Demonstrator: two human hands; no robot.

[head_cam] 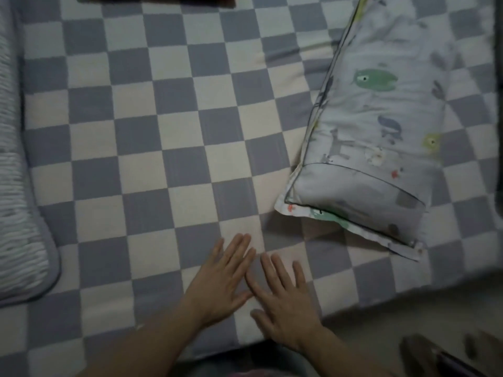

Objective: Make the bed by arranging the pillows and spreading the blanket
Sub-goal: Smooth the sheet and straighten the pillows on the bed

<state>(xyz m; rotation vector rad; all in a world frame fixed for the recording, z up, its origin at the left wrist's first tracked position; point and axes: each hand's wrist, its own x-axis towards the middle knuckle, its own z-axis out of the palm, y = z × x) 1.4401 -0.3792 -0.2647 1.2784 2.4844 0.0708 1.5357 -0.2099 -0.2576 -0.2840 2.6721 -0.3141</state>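
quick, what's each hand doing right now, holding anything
Left hand: open, flat on the checkered blanket, holding nothing.
Right hand: open, flat on the blanket, holding nothing.

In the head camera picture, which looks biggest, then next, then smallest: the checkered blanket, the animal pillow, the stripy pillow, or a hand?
1. Checkered blanket
2. Animal pillow
3. Stripy pillow, though cut off at the picture's edge, so unsure
4. Left hand and right hand, which look alike

Bed covered by checkered blanket, grey and cream squares. Animal-print pillow lies on it at right; striped pillow at left edge.
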